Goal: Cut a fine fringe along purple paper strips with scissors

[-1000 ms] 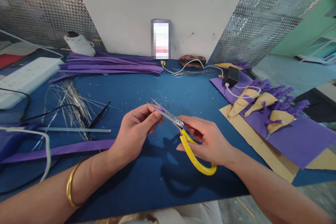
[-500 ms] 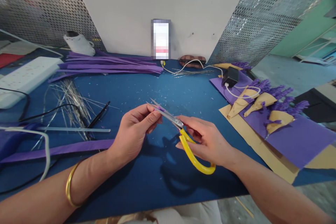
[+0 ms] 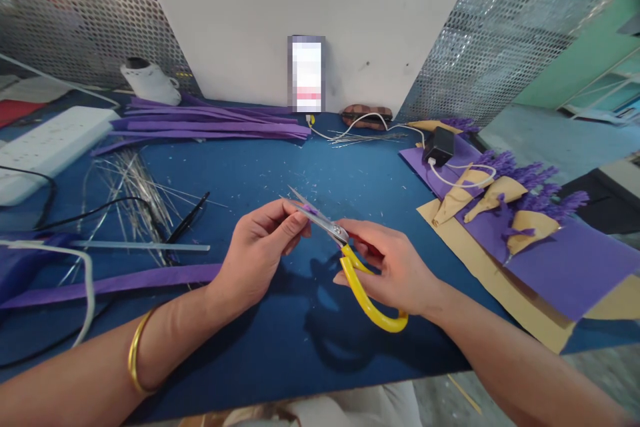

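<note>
My right hand (image 3: 387, 263) grips a pair of scissors (image 3: 373, 310) with yellow handles; the blades are slightly parted and point up and to the left. My left hand (image 3: 265, 240) is closed in a pinch, thumb against index finger, close to the blade tips. A small bit of purple paper (image 3: 313, 209) shows between the blades at my left fingertips; the rest of it is hidden by the fingers. A long purple strip (image 3: 125, 283) runs along the table and passes out of sight behind my left wrist.
Purple strips (image 3: 215, 127) lie at the back, near a propped phone (image 3: 307, 73). Thin wires (image 3: 135, 193), a black pen-like tool (image 3: 189, 218) and a power strip (image 3: 55, 153) are at left. At right, wrapped purple flowers (image 3: 530, 230) rest on purple paper (image 3: 565, 280) beside a charger (image 3: 440, 147).
The scissors and both hands have shifted very slightly, and the blades look a little wider apart. Everything else stays in place.
</note>
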A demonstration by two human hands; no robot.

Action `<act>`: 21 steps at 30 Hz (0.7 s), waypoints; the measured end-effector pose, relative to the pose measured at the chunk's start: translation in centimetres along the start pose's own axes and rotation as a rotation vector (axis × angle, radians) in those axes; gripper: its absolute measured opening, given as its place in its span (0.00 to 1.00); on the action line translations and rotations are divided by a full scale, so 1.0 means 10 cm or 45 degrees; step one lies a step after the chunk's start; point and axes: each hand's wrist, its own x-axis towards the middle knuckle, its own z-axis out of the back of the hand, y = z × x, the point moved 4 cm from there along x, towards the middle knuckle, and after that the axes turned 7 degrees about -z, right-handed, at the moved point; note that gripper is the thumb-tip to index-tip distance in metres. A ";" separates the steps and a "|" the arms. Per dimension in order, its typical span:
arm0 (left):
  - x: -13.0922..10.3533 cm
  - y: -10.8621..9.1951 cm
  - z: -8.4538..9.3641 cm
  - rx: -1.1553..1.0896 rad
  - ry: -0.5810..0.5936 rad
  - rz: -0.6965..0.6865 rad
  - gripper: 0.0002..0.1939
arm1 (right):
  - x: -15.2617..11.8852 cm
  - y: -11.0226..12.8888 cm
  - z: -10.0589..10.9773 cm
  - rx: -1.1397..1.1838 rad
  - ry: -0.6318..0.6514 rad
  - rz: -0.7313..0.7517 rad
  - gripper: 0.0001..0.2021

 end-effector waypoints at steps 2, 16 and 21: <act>0.00 -0.01 0.01 0.002 0.004 -0.006 0.09 | 0.00 0.01 0.00 0.002 0.014 0.001 0.26; 0.03 -0.04 0.00 -0.112 -0.046 0.113 0.10 | 0.02 -0.01 -0.02 0.236 0.126 -0.087 0.25; 0.06 -0.08 -0.02 -0.169 -0.027 0.214 0.10 | 0.05 0.03 -0.05 0.597 0.232 -0.184 0.23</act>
